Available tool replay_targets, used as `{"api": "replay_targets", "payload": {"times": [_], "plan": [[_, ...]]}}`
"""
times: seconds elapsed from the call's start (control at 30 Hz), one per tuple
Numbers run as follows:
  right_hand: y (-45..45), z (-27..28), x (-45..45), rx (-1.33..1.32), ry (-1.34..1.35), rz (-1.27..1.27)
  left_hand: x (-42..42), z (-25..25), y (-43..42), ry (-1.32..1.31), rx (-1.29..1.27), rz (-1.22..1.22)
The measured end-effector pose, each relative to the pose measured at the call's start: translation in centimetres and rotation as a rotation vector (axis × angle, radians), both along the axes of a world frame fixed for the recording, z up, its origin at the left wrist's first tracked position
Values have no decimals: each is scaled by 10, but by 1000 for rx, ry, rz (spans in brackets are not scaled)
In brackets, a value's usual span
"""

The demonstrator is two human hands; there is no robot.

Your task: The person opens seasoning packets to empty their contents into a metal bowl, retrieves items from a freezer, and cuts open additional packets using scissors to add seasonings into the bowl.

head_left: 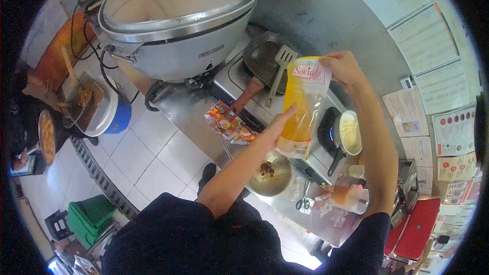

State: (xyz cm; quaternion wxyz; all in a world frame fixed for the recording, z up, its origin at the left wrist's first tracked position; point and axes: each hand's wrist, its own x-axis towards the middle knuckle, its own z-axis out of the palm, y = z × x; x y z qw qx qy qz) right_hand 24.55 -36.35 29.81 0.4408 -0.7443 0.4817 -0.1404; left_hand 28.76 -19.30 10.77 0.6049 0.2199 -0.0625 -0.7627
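Observation:
Both my hands hold a clear, yellow-tinted cooking oil pouch [301, 107] marked "Sovia" above the counter and stove. My left hand [277, 128] grips its lower left side, with the thumb on the front. At the top right corner, my right hand [345, 70] pinches the film. Yellow oil shows inside the pouch. Just below it sits a metal bowl [280, 181] with a dark brown substance in it. To the right, a small pan [350, 131] of pale, chopped-looking food stands on a burner with a blue flame.
A large rice cooker [178, 53] stands at the upper left. A dark square pan [262, 51] and a slotted spatula [281, 66] lie on the stove. Colourful packets [224, 119], scissors [304, 201] and an orange-filled container [349, 198] are on the counter. Another person's hand [21, 160] is at far left.

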Motion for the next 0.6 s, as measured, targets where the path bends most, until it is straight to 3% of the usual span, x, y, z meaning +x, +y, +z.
{"api": "replay_targets", "payload": {"times": [0.3,0.4,0.6], "plan": [[0,21,-10,-40,-45,-23,20,1,-15,49,-140,-47],[24,40,-19,-36,-143,-90,43,19,-19,-160,-73,-62],[38,57,-44,-64,-391,-190,77,52,-36,-557,-222,4]]}}
